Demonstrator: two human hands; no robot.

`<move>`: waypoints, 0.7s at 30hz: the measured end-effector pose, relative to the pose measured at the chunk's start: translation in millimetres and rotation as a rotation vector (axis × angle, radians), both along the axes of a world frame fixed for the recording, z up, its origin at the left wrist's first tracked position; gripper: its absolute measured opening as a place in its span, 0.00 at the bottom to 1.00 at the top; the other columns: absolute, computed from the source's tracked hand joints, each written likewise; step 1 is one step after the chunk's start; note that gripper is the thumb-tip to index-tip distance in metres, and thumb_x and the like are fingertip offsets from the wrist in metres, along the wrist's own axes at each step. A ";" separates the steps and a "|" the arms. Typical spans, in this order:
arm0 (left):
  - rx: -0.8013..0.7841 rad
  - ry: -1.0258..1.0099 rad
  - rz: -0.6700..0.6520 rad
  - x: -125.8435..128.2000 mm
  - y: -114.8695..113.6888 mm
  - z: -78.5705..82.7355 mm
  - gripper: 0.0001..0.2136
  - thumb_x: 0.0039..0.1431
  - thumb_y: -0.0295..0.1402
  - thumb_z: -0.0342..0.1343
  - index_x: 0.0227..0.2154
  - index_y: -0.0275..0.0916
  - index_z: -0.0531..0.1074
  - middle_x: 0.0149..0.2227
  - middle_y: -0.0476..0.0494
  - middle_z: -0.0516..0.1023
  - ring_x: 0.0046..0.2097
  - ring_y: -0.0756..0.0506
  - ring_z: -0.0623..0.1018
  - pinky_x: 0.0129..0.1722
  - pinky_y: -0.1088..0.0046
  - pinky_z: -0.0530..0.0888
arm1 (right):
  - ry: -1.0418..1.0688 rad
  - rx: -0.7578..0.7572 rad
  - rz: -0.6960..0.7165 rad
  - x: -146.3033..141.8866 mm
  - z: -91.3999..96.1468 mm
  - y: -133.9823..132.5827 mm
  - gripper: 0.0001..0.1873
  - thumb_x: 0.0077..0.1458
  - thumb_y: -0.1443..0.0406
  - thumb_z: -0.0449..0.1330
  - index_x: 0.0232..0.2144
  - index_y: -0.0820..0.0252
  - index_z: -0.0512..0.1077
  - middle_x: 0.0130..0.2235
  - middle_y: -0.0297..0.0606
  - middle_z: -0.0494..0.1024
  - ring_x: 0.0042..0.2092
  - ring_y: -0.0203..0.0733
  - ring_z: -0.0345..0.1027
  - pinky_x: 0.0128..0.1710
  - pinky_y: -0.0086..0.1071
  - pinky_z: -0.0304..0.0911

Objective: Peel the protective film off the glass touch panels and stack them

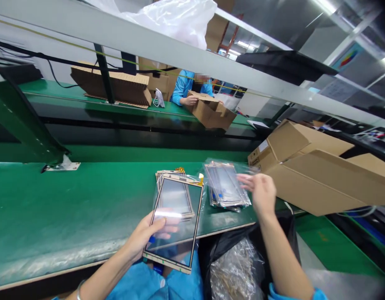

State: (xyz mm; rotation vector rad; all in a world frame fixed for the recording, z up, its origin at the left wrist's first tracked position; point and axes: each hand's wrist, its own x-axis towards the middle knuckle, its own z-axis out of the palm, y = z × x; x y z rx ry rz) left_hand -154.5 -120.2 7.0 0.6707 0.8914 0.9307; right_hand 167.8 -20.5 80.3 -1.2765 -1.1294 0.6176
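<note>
A clear touch-screen panel [179, 237] with a dark border and a small orange flex tail is in my left hand [153, 233]. The thumb lies on its front, and the fingers show through the glass from behind. Partly hidden behind it, more panels [161, 177] rest on the green bench. To the right lies a stack of panels in clear plastic bags [225, 185]. My right hand [259, 189] is at the right side of this stack, slightly blurred, its fingers stretched out towards the bags. Whether the fingertips touch the plastic, I cannot tell.
Below the bench edge, a black-lined bin [207, 254] holds crumpled clear plastic [239, 266]. An open cardboard box [320, 175] stands at the right. A metal rail [167, 37] crosses above the green bench [70, 208]. Beyond it, a person in blue handles another carton [211, 112].
</note>
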 end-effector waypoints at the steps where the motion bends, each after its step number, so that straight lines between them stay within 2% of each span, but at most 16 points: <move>1: 0.010 -0.001 -0.011 3.4 -1.2 1.2 0.20 0.52 0.41 0.63 0.46 0.39 0.71 0.44 0.37 0.80 0.41 0.42 0.81 0.37 0.71 0.75 | 0.021 -0.043 0.075 -18.7 -6.3 -8.7 0.16 0.51 0.51 0.59 0.29 0.56 0.61 0.29 0.40 0.78 0.30 0.43 0.75 0.24 0.32 0.66; 4: 0.043 0.031 -0.023 11.6 -2.7 5.6 0.21 0.51 0.43 0.64 0.45 0.39 0.70 0.42 0.38 0.81 0.40 0.43 0.81 0.37 0.71 0.75 | 0.206 -0.226 0.410 -70.3 -18.5 -29.9 0.20 0.50 0.47 0.60 0.31 0.56 0.63 0.28 0.38 0.78 0.30 0.44 0.76 0.24 0.31 0.67; 6: 0.068 0.082 -0.012 13.3 -2.2 7.0 0.21 0.49 0.45 0.64 0.43 0.38 0.71 0.40 0.39 0.81 0.39 0.43 0.81 0.36 0.71 0.75 | 0.332 -0.291 0.553 -88.2 -19.2 -38.0 0.23 0.50 0.44 0.59 0.33 0.56 0.63 0.29 0.38 0.78 0.31 0.44 0.76 0.25 0.32 0.67; 9: 0.101 0.164 0.026 13.2 -0.8 6.0 0.22 0.47 0.45 0.65 0.40 0.37 0.71 0.36 0.38 0.82 0.37 0.42 0.81 0.37 0.70 0.74 | 0.355 -0.288 0.513 -90.7 -15.2 -40.6 0.23 0.46 0.46 0.64 0.32 0.57 0.65 0.25 0.36 0.77 0.28 0.43 0.75 0.24 0.30 0.66; 12: 0.136 0.216 0.096 17.5 -1.9 6.1 0.27 0.46 0.42 0.66 0.48 0.36 0.66 0.33 0.40 0.82 0.34 0.42 0.81 0.39 0.68 0.74 | 0.393 -0.286 0.433 -85.2 -15.8 -34.9 0.20 0.42 0.51 0.68 0.26 0.58 0.67 0.22 0.31 0.73 0.24 0.38 0.71 0.21 0.27 0.62; 14: 0.160 0.224 0.172 24.3 -5.1 10.5 0.34 0.47 0.40 0.65 0.56 0.35 0.59 0.31 0.42 0.81 0.33 0.43 0.80 0.39 0.67 0.74 | 0.535 -0.325 0.443 -88.0 -23.8 -30.4 0.19 0.40 0.53 0.69 0.24 0.58 0.67 0.22 0.29 0.72 0.24 0.34 0.69 0.20 0.24 0.59; 17: 0.217 0.222 0.270 32.7 -12.8 24.5 0.45 0.48 0.37 0.64 0.64 0.35 0.44 0.27 0.46 0.80 0.29 0.44 0.79 0.36 0.67 0.75 | 0.707 -0.426 0.473 -106.1 -47.9 -31.6 0.19 0.35 0.57 0.71 0.23 0.59 0.66 0.20 0.27 0.71 0.21 0.30 0.62 0.17 0.22 0.54; 19: 0.296 0.263 0.324 30.0 -18.3 33.7 0.50 0.48 0.35 0.64 0.66 0.42 0.35 0.23 0.52 0.78 0.26 0.45 0.77 0.34 0.67 0.76 | 0.740 -0.490 0.486 -120.7 -65.7 -40.7 0.20 0.33 0.57 0.72 0.20 0.59 0.65 0.17 0.26 0.67 0.18 0.28 0.57 0.15 0.22 0.51; 21: 0.367 0.304 0.379 19.8 -20.5 36.3 0.51 0.47 0.34 0.64 0.65 0.56 0.32 0.21 0.58 0.77 0.24 0.46 0.76 0.32 0.66 0.76 | 0.795 -0.534 0.485 -128.7 -77.7 -55.3 0.21 0.32 0.56 0.71 0.18 0.60 0.63 0.15 0.26 0.65 0.17 0.28 0.55 0.13 0.22 0.48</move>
